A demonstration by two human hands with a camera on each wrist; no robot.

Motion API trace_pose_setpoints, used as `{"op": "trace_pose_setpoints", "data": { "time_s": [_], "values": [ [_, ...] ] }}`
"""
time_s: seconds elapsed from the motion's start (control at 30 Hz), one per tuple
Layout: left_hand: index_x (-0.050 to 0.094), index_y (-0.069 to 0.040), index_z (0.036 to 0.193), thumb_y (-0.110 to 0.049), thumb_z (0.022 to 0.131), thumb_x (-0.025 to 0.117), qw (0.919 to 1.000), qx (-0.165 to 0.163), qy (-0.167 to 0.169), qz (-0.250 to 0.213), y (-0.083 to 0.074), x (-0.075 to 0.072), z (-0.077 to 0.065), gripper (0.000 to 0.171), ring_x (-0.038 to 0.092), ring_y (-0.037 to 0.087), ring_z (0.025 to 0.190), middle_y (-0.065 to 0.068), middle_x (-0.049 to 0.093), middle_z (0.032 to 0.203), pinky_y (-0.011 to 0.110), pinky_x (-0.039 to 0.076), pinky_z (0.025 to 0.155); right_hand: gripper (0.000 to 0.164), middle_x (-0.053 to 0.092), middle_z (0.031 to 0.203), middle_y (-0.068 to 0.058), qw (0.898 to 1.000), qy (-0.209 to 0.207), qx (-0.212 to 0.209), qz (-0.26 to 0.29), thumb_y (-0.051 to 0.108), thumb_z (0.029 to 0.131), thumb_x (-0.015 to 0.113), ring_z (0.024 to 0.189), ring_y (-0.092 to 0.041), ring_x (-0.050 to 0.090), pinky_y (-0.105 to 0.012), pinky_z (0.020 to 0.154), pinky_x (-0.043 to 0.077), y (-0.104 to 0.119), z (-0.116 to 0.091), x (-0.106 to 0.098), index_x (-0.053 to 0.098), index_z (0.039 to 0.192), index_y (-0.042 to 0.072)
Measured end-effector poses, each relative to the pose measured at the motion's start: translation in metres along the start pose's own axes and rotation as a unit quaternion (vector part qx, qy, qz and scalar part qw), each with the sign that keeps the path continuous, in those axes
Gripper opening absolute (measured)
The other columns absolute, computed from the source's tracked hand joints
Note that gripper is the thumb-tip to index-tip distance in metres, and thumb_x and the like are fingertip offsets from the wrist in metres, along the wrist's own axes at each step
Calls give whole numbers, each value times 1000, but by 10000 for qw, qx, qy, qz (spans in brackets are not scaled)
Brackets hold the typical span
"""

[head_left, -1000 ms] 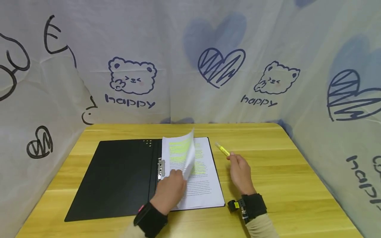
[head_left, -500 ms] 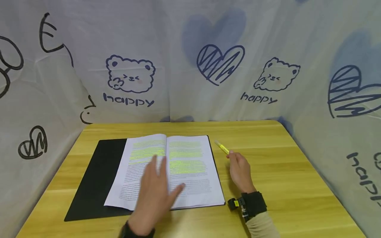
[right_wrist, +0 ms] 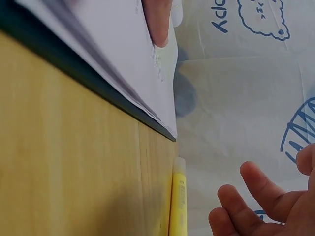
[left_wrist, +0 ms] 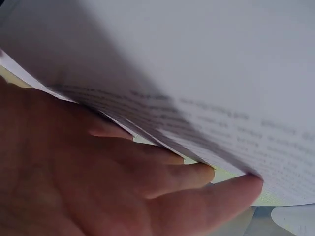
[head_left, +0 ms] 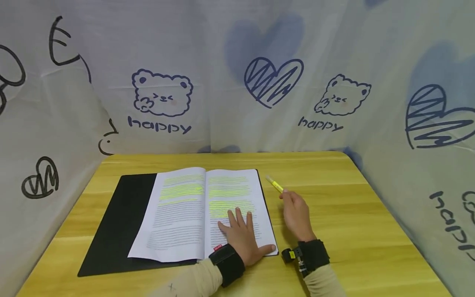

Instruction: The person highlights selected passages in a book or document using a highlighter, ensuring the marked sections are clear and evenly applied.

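Note:
An open black folder (head_left: 115, 218) lies on the table with printed sheets spread over it. The left sheet (head_left: 178, 231) is turned over, and both it and the right sheet (head_left: 226, 177) carry yellow highlighted lines. My left hand (head_left: 243, 239) rests on the lower part of the right sheet, fingers spread and thumb out to the corner. A yellow highlighter (head_left: 275, 184) lies right of the folder. My right hand (head_left: 297, 214) is at its near end, fingers loosely curled; the right wrist view shows those fingers (right_wrist: 266, 191) apart from the highlighter.
The wooden table (head_left: 363, 231) extends to the right of the hands. A pale cloth (head_left: 222, 123) with drawn bears and hearts hangs behind and on both sides. Each wrist wears a black band (head_left: 313, 255).
My left hand has turned a sheet over to the left, let it go, and moved right onto the right sheet. The right hand and the highlighter have stayed in place.

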State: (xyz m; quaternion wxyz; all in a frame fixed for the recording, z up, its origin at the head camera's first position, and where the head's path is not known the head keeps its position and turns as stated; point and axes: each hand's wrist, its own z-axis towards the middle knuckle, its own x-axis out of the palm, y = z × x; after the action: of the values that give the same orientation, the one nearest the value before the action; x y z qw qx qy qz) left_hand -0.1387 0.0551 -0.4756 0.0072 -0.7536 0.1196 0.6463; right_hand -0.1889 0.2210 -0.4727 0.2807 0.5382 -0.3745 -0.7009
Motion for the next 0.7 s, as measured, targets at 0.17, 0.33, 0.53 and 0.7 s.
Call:
{"op": "trace_pose_setpoints", "data": {
  "time_s": [0.17, 0.33, 0.53, 0.7],
  "values": [
    [23, -21, 154, -102, 55, 20, 9999, 55, 113, 29, -1, -6, -2, 128, 25, 42, 140, 20, 24, 155, 65, 32, 98, 62, 45, 79, -11, 10000, -2, -17, -3, 59, 99, 26, 60, -26, 42, -36, 57, 34, 0, -1, -2, 64, 110, 10],
    [22, -20, 154, -102, 55, 21, 9995, 91, 281, 64, 1, -10, -2, 129, 23, 42, 141, 20, 22, 156, 65, 32, 98, 61, 45, 78, -12, 10000, 36, -49, 36, 58, 100, 27, 58, -27, 41, -36, 56, 34, 2, -1, -3, 64, 110, 10],
    [21, -20, 154, -99, 62, 22, 9989, 210, 402, 107, 4, -10, -1, 121, 23, 42, 140, 20, 22, 156, 64, 35, 97, 61, 45, 79, -12, 10000, 90, -3, -21, 57, 100, 27, 59, -26, 41, -36, 56, 35, 2, -2, -1, 63, 110, 10],
    [25, -20, 153, -90, 73, 30, 9989, 386, 267, -35, 11, -10, 1, 107, 26, 42, 139, 21, 26, 154, 62, 38, 95, 62, 45, 80, -12, 9999, 66, 75, -7, 59, 99, 26, 62, -28, 42, -37, 59, 35, 3, -2, -1, 63, 110, 10]
  ]
}}
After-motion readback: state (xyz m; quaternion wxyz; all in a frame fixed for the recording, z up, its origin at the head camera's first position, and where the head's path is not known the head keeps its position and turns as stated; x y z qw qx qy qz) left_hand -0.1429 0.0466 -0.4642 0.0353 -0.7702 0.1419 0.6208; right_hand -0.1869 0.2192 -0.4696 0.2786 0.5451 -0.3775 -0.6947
